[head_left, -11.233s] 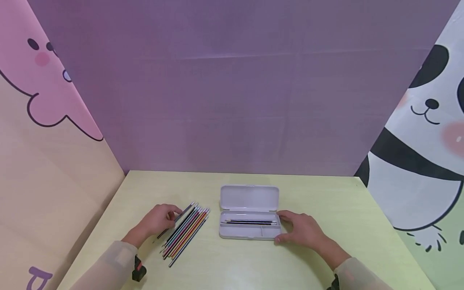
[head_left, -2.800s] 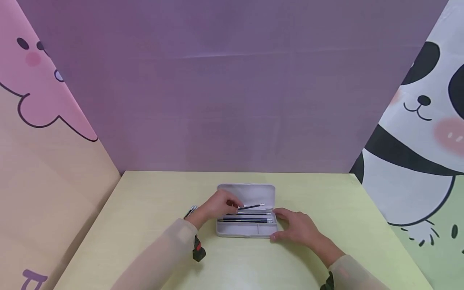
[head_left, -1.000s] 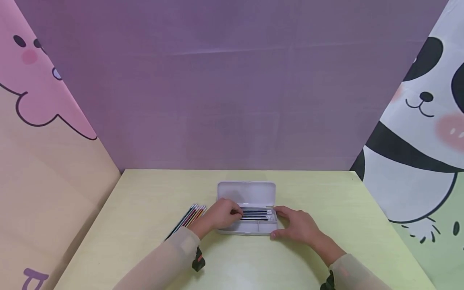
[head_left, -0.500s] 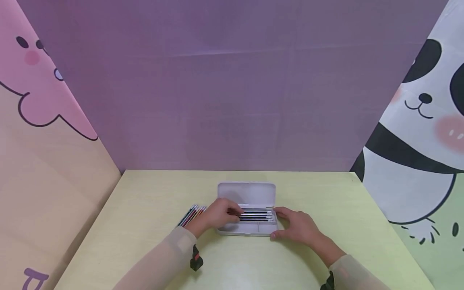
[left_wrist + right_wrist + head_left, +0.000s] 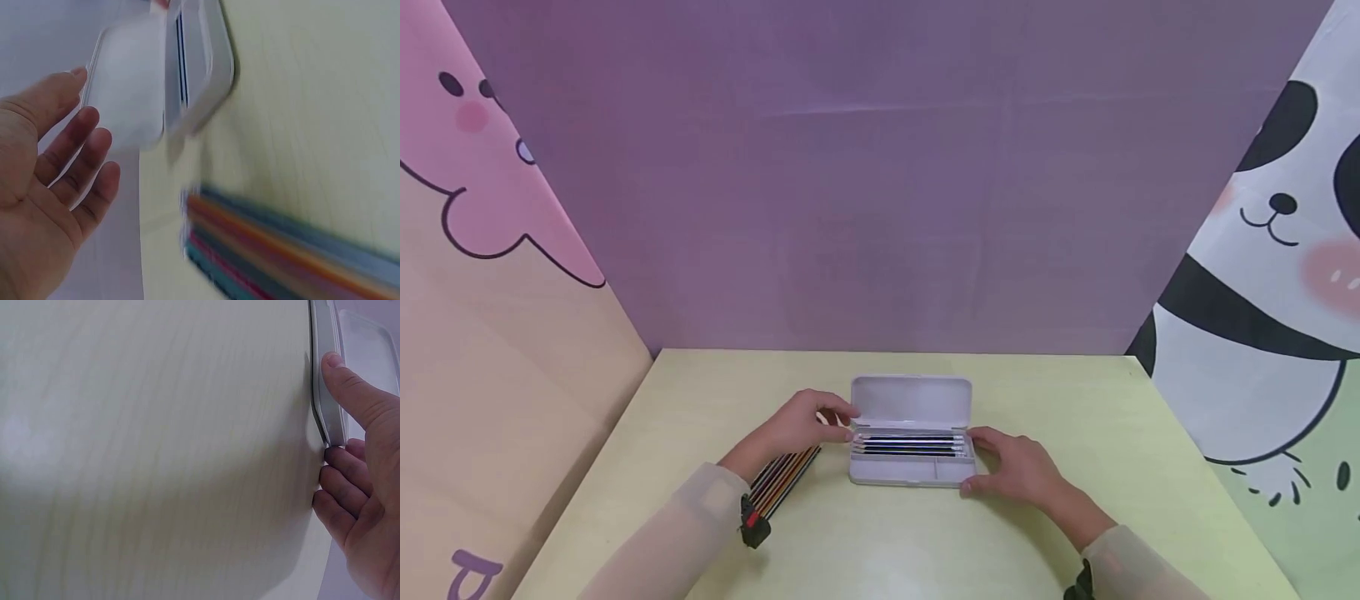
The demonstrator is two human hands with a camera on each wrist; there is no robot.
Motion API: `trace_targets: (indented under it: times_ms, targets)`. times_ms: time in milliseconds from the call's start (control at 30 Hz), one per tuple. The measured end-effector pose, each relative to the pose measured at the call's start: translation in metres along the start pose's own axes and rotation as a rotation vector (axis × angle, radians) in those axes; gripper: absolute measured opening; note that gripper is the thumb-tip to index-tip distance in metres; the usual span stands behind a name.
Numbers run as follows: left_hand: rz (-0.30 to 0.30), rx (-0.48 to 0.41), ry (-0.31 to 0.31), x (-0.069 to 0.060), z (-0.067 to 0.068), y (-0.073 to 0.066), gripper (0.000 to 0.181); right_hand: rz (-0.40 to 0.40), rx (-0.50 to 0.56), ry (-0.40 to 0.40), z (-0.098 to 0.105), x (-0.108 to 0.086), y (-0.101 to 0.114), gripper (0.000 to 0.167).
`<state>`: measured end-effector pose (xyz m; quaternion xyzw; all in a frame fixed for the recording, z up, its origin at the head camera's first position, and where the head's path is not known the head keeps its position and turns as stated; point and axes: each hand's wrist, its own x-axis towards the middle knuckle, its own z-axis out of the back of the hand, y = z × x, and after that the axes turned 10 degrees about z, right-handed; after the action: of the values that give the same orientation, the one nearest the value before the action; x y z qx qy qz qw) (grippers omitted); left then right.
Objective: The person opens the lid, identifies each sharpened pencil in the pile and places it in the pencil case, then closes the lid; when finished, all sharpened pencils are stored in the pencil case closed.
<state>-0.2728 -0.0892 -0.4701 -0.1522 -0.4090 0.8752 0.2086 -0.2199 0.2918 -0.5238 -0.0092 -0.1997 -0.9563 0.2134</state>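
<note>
A white pencil case (image 5: 891, 472) lies with its lid (image 5: 912, 402) raised at the back. Several dark pencils (image 5: 910, 447) lie side by side in its long rear compartment. My left hand (image 5: 797, 422) is at the case's left end with nothing in it; in the left wrist view its fingers (image 5: 90, 147) are spread and relaxed. Under that forearm rests a bundle of coloured pencils (image 5: 792, 477), partly hidden by hand and sleeve. At the other end, my right hand (image 5: 1018, 471) holds the case between thumb, at the front corner, and fingers, at the back.
The pale wooden table (image 5: 880, 550) extends in front of the case and to both sides. A purple backdrop (image 5: 880, 208) rises behind it, with a panda panel (image 5: 1262, 317) at right. Small front compartments of the case show a divider.
My left hand has let go of a pencil inside the case and drawn back left. Over the longer span, pencils moved from the bundle into the case. My right hand stays put.
</note>
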Motion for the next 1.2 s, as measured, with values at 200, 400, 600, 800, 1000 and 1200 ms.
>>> trace_targets:
  times_ms: [200, 400, 600, 800, 1000, 1200]
  targets:
    - [0.062, 0.025, -0.049, -0.022, 0.026, 0.036, 0.028, -0.005, -0.003, 0.009, 0.000, 0.001, 0.001, 0.091]
    - [0.103, 0.013, -0.017, -0.037, 0.039, 0.068, 0.025, 0.006, -0.006, 0.004, 0.002, -0.001, -0.001, 0.092]
    - [0.139, -0.011, 0.023, -0.046, 0.046, 0.088, 0.024, 0.004, -0.008, 0.002, 0.000, -0.002, -0.002, 0.093]
    - [0.157, -0.037, 0.082, -0.050, 0.043, 0.100, 0.026, -0.002, -0.009, 0.005, -0.001, -0.002, -0.004, 0.092]
    - [0.141, -0.014, 0.085, -0.050, 0.042, 0.102, 0.026, -0.005, -0.006, 0.002, -0.002, -0.001, -0.005, 0.093]
    - [0.129, -0.005, 0.097, -0.049, 0.042, 0.102, 0.026, -0.012, -0.001, 0.009, 0.000, -0.002, -0.002, 0.092]
